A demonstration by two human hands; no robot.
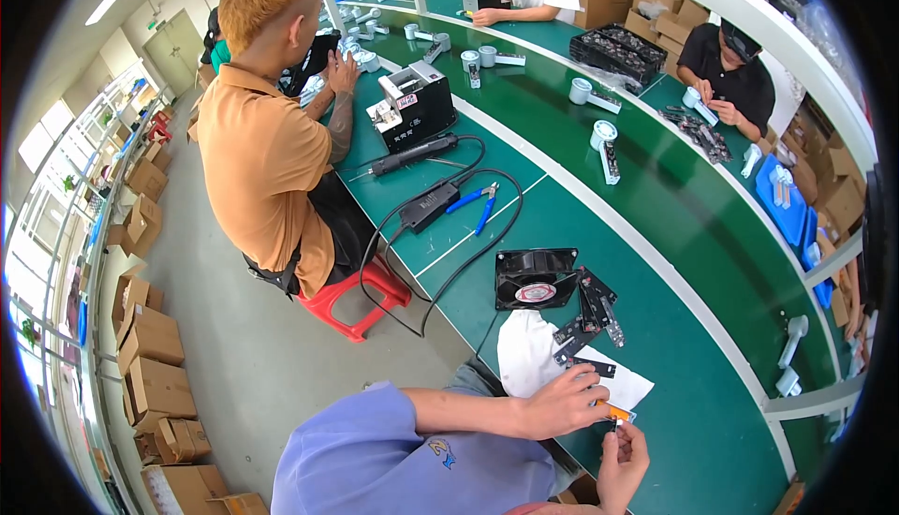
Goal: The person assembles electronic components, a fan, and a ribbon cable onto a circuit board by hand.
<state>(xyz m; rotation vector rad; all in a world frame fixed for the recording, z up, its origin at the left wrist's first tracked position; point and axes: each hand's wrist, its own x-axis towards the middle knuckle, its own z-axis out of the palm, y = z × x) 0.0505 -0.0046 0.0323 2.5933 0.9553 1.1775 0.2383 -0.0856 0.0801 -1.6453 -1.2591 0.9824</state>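
Small-part fitting is under way, it seems: orange part (618,412) pinched by left hand (567,404), tiny piece (619,422) by right hand (622,466); steady alignment needed next.

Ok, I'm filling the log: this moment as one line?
left hand: holding small orange part; right hand: at same part; nearby: black fan, dark boards

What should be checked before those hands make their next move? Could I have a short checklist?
1. Small orange part held: ok, the left hand grips it.
2. Right hand gripping too: cannot tell; its fingertips are close to the part's near end.
3. Black strips lying apart: not ok, they overlap in a pile.
4. Blue-handled cutters away from both hands: ok, farther along the table.
5. Black fan stopped: cannot tell from this picture.
6. Black cable wholly on the table: not ok, a loop hangs past the edge.
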